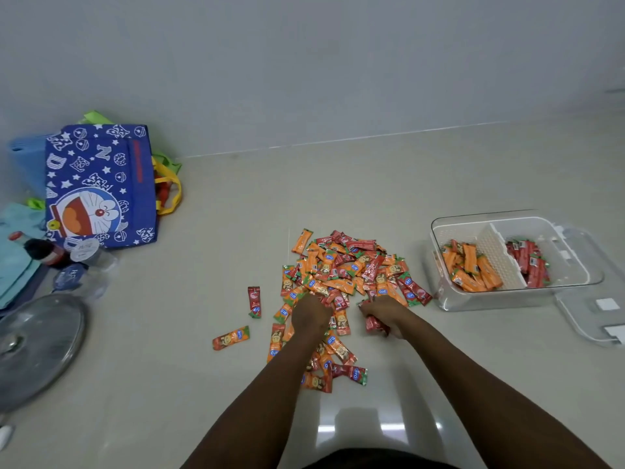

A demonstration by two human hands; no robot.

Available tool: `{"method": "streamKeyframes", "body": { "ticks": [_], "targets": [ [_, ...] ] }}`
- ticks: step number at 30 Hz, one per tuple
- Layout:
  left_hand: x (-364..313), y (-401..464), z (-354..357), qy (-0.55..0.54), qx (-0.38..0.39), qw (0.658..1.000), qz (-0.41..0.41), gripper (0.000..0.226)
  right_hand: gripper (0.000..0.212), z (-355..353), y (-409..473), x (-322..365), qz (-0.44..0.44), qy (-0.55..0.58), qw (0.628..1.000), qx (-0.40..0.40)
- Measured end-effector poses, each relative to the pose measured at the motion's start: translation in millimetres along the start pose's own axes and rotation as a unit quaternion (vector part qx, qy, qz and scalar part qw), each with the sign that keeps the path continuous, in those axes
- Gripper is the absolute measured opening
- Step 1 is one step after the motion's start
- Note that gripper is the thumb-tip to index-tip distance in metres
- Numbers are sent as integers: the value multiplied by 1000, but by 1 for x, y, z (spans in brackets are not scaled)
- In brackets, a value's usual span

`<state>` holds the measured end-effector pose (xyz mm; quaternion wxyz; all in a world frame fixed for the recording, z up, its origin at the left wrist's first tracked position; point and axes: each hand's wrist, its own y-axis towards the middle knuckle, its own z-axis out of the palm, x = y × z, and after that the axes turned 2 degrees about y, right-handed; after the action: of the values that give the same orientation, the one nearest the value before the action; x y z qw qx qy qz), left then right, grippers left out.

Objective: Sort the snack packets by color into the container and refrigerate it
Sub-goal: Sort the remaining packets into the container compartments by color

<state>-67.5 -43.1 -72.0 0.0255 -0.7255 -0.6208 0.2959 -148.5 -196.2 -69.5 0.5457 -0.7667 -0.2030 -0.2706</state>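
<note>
Right hand [380, 314] grips red packets low in the middle; left hand [311, 313] digs in the pile [345, 269], grip hidden; container [575, 262] at right holds some orange and red ones; most remain unsorted.

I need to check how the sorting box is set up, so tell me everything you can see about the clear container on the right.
The clear container looks like transparent plastic, rectangular with rounded corners, open-topped and upright on the pale floor. A white perforated divider splits it: orange packets fill the left section, red packets the right. Its clear lid lies beside it to the right. Neither hand touches it.
</note>
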Motion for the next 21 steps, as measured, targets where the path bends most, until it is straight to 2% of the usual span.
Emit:
{"method": "streamKeyframes", "body": {
  "ticks": [2,5,9,11,13,15,18,21],
  "targets": [
    [-7,0,2,-4,-2,1000,-7,30,33,-1,-10,-8,8,54,998,27],
    [-7,3,1,-31,29,998,-36,21,27,8,-31,-15,-3,42,996,84],
    [4,-1,-7,-142,47,988,-45,44,14,35,-42,-30,-91,-130,981,107],
    [15,-6,-13,-223,71,971,-55,51,29,50,-45,-35,-133,-217,961,110],
    [30,-8,-20,-295,91,949,-71,48,45,61,-48,-37,-167,-302,933,103],
    [50,-9,-28,-340,94,932,-83,40,50,68,-45,-44,-184,-363,909,91],
    [80,-14,-42,-391,78,909,-124,26,38,70,-45,-45,-201,-363,906,75],
    [109,-15,-52,-418,54,893,-157,27,31,67,-44,-38,-194,-299,931,80]
  ]
}}
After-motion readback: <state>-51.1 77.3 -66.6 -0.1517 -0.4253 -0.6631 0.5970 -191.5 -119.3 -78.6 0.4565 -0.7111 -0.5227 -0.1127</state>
